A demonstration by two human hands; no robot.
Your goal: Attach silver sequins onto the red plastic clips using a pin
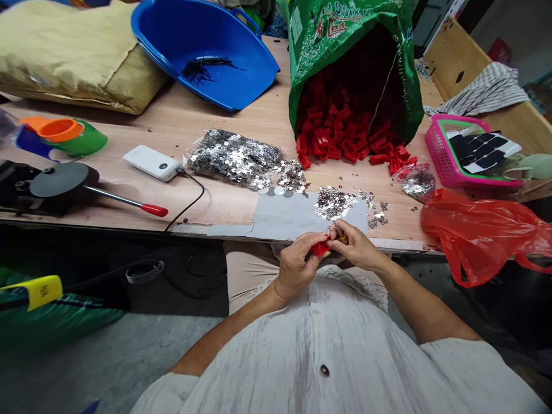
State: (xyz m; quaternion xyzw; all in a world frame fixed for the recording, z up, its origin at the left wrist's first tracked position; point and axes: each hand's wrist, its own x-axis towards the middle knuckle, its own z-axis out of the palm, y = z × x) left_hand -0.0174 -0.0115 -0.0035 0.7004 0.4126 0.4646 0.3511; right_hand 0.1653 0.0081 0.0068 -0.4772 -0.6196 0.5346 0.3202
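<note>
Just off the table's front edge, my left hand [297, 264] pinches a small red plastic part [320, 248]. My right hand [357, 247] meets it there, its fingers closed on a thin tool with a yellow end [343, 237]; the tool's exact kind is too small to make out. Beyond my fingers, a heap of small silvery metal pieces [334, 202] lies on a grey sheet [276, 215]. More red parts [336, 135] spill from a green woven sack [297, 63]. A clear bag of metal pieces [235, 158] rests to the left of the heap.
At the left are a lever device with a red-tipped handle [154, 210], a white power bank [150, 163] with a cable, and orange and green holders [64, 131]. A blue scoop [241, 86] stands behind. Rightward are a pink basket [435, 144] and a red plastic bag [483, 230].
</note>
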